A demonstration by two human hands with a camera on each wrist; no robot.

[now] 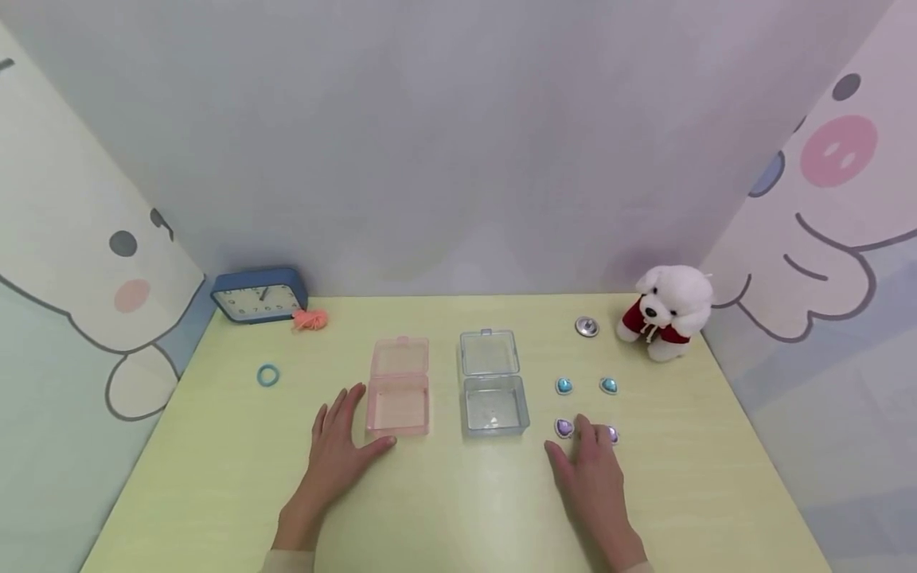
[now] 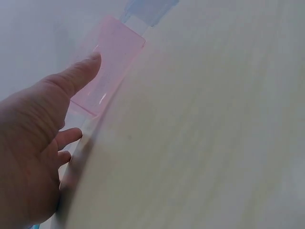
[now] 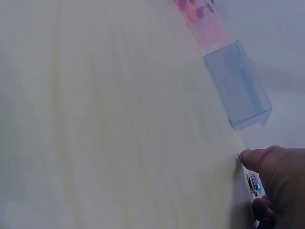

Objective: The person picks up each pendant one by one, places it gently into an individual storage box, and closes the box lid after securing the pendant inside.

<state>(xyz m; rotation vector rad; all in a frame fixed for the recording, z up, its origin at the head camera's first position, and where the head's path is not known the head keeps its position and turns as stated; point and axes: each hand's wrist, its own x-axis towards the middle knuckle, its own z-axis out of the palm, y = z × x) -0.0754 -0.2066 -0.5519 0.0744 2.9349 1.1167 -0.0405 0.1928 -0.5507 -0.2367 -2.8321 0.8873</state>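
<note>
My left hand (image 1: 340,450) is spread at the left side of a pink clear plastic box (image 1: 398,406), whose lid stands open behind it. The thumb lies near the box's front left corner. On the right, my right hand (image 1: 593,476) reaches over two purple gems (image 1: 563,428) with beaded rims; its fingertips overlap the right one (image 1: 613,434) in the head view. Behind these lie two teal gems (image 1: 564,386) (image 1: 609,385). A bluish clear box (image 1: 495,406), lid open, stands between the hands. Neither hand grips anything.
A white plush dog (image 1: 668,312) in red sits at the back right, beside a round silver metal piece (image 1: 587,326). At the back left are a blue clock (image 1: 259,296) and an orange yarn bundle (image 1: 310,320). A blue ring (image 1: 268,375) lies farther forward.
</note>
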